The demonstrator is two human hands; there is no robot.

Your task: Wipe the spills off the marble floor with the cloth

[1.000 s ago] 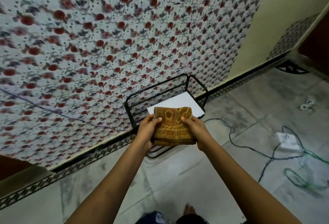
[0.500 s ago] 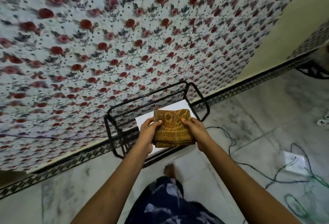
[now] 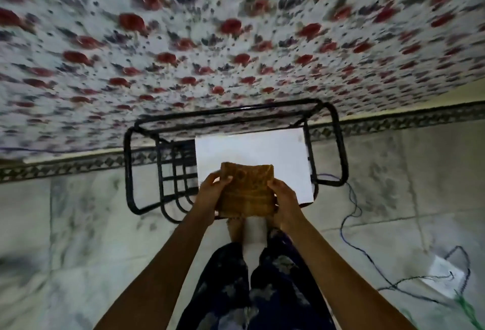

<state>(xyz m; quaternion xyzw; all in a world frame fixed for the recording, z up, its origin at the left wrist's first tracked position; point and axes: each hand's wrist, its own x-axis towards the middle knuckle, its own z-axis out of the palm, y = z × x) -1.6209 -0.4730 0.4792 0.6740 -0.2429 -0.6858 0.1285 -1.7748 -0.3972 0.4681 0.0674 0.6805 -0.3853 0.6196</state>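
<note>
A folded ochre cloth (image 3: 246, 190) with a lighter pattern is held flat in front of me, over the near edge of a black metal rack (image 3: 131, 172). My left hand (image 3: 211, 193) grips its left side, thumb on top. My right hand (image 3: 283, 201) grips its right side. The grey-veined marble floor (image 3: 91, 238) spreads around my feet. I cannot make out any spill on it in this blurred frame.
A white sheet (image 3: 252, 151) lies on the rack. A bed with a red-flowered cover (image 3: 236, 41) fills the top. Thin cables (image 3: 349, 219) trail across the floor to a white box (image 3: 443, 277) at the right. My patterned trousers (image 3: 252, 290) and bare feet are below.
The camera has tilted down and closer to the rack, so my legs and feet are in view. Both hands still hold the cloth the same way.
</note>
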